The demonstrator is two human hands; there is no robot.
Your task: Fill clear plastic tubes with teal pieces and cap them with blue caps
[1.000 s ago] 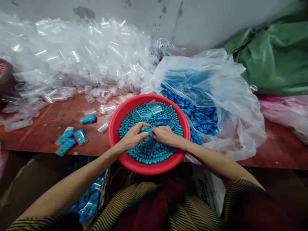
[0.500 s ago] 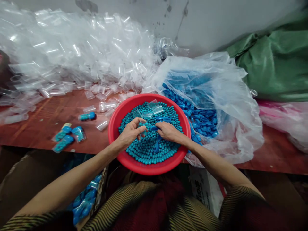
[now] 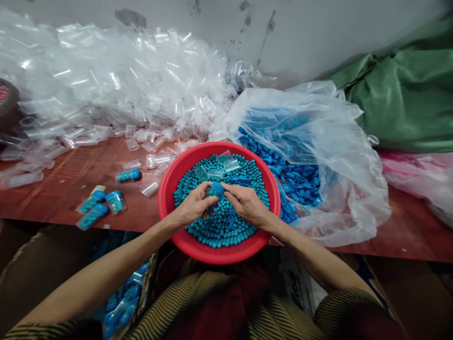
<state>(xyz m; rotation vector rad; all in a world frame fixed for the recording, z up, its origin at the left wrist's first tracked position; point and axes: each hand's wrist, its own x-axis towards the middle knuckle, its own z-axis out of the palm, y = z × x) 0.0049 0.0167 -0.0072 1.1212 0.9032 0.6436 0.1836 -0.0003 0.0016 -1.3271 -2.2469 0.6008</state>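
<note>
A red basin (image 3: 170, 189) at the table's front edge is full of small teal balls (image 3: 219, 231), with a few clear tubes and blue caps lying on top. Both my hands are over the balls and meet at the middle. My left hand (image 3: 193, 208) is curled around a small tube filled with balls. My right hand (image 3: 246, 203) pinches a blue cap (image 3: 216, 190) at the tube's top end. The tube itself is mostly hidden by my fingers.
A big heap of empty clear tubes (image 3: 106, 89) fills the back left. A clear bag of blue caps (image 3: 297, 156) lies right of the basin. Filled capped tubes (image 3: 99, 205) lie on the red-brown table (image 3: 63, 179). A green sack (image 3: 403, 94) is far right. A box of filled tubes (image 3: 123, 302) sits below.
My hands lifted slightly off the balls and came together. A blue cap now shows between my fingertips at the tube's end.
</note>
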